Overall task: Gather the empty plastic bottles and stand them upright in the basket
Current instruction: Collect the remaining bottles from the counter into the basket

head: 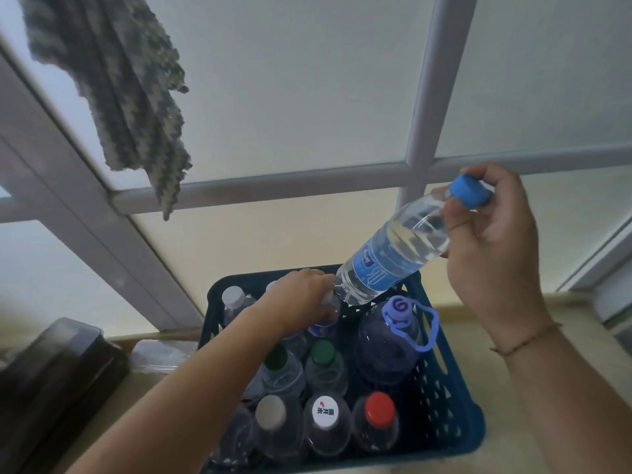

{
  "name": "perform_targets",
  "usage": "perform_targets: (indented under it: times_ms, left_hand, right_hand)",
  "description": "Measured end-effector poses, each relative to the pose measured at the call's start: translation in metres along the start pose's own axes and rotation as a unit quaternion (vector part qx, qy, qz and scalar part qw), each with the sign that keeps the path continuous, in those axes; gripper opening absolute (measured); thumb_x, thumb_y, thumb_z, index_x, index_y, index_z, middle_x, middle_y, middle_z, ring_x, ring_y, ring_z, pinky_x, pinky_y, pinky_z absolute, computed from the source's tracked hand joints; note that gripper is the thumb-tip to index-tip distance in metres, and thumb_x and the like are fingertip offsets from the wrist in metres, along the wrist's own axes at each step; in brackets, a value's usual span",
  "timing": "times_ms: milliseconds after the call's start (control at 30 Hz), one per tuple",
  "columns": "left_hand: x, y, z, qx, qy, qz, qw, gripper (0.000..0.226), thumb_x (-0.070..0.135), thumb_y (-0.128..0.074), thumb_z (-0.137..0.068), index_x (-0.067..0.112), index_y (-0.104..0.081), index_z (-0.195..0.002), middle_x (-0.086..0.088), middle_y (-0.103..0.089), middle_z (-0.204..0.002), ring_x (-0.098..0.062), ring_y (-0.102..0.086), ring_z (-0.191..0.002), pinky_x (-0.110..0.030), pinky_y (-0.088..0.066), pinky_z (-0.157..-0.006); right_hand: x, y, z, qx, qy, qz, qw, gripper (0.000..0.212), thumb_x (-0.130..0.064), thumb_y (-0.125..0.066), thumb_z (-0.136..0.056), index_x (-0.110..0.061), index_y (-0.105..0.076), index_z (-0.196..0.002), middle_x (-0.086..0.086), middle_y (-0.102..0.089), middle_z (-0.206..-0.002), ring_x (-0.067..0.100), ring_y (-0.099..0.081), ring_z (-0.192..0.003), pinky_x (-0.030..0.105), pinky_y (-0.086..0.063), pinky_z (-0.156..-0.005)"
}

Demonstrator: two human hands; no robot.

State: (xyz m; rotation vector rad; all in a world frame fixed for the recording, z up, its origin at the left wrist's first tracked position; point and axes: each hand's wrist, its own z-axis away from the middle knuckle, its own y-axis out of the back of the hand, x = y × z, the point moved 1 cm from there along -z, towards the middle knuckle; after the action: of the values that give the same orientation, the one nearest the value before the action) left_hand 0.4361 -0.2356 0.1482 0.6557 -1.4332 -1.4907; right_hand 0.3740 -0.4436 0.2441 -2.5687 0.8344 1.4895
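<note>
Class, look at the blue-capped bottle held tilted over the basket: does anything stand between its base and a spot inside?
Yes. The left hand lies right under the blue-capped bottle, gripping a standing bottle at the back of the basket; other upright bottles fill most spots.

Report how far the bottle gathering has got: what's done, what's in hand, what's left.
Done: the blue basket already holds many capped bottles standing upright, among them a red-capped bottle and a large handled jug. In hand: the right hand grips a blue-capped bottle, tilted, base over the basket's far end, while the left hand holds a white-capped bottle inside. Left: standing the tilted bottle upright. Other loose bottles are not in view.
</note>
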Motion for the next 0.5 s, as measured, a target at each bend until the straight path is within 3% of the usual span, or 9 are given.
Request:
perform_targets:
  times_ms: [67, 133, 200, 300, 400, 500]
  left_hand:
    - [-0.004, 0.004, 0.000, 0.017, 0.030, 0.016, 0.999, 0.031, 0.030, -0.068, -0.081, 0.017, -0.058, -0.107, -0.004, -0.064, -0.097, -0.028, -0.060, -0.088, -0.039, -0.051, -0.071]
    - [-0.006, 0.009, 0.001, 0.022, 0.046, 0.020, 0.998, 0.031, 0.027, -0.069, -0.084, 0.015, -0.058, -0.111, -0.009, -0.064, -0.099, -0.029, -0.059, -0.087, -0.037, -0.050, -0.069]
    - [-0.007, 0.013, 0.000, 0.019, 0.046, 0.010, 0.999, 0.033, 0.028, -0.070, -0.084, 0.015, -0.059, -0.112, -0.009, -0.064, -0.101, -0.029, -0.059, -0.087, -0.037, -0.050, -0.070]
    - [-0.007, 0.013, -0.003, 0.013, 0.051, 0.010, 0.999, 0.040, 0.031, -0.073, -0.082, 0.017, -0.057, -0.116, -0.006, -0.059, -0.098, -0.025, -0.054, -0.084, -0.034, -0.043, -0.065]
    - [-0.007, 0.010, -0.004, 0.004, 0.055, 0.016, 0.998, 0.044, 0.029, -0.075, -0.081, 0.019, -0.054, -0.118, -0.001, -0.053, -0.094, -0.023, -0.051, -0.082, -0.031, -0.038, -0.062]
    - [-0.006, 0.008, -0.005, 0.004, 0.051, 0.013, 0.999, 0.045, 0.029, -0.075, -0.080, 0.020, -0.052, -0.119, -0.005, -0.056, -0.097, -0.026, -0.055, -0.084, -0.034, -0.044, -0.064]
  right_hand:
    - [0.008, -0.007, -0.003, -0.009, -0.006, 0.014, 1.000, 0.019, -0.021, -0.052, -0.095, -0.031, -0.047, -0.111, -0.006, -0.064, -0.097, 0.011, -0.067, -0.082, 0.029, -0.055, -0.080]
    - [0.012, -0.015, -0.004, -0.029, -0.009, 0.046, 0.998, 0.021, -0.015, -0.054, -0.096, -0.025, -0.049, -0.115, 0.001, -0.064, -0.099, 0.008, -0.065, -0.079, 0.011, -0.047, -0.070]
    - [0.017, -0.027, -0.003, -0.064, -0.007, 0.078, 0.995, 0.023, -0.014, -0.054, -0.096, -0.020, -0.049, -0.118, 0.004, -0.065, -0.098, 0.019, -0.065, -0.079, 0.018, -0.050, -0.070]
    - [0.027, -0.050, 0.001, -0.147, -0.018, 0.121, 0.981, 0.025, -0.016, -0.053, -0.097, -0.024, -0.044, -0.118, 0.005, -0.065, -0.097, 0.024, -0.065, -0.077, 0.046, -0.055, -0.075]
    - [0.042, -0.069, 0.002, -0.237, -0.021, 0.159, 0.958, 0.027, -0.018, -0.055, -0.096, -0.028, -0.042, -0.117, -0.003, -0.057, -0.083, 0.018, -0.058, -0.067, 0.041, -0.050, -0.066]
    - [0.059, -0.078, 0.002, -0.307, -0.032, 0.193, 0.931, 0.027, -0.021, -0.056, -0.095, -0.027, -0.041, -0.116, -0.012, -0.046, -0.070, 0.010, -0.047, -0.057, 0.032, -0.040, -0.060]
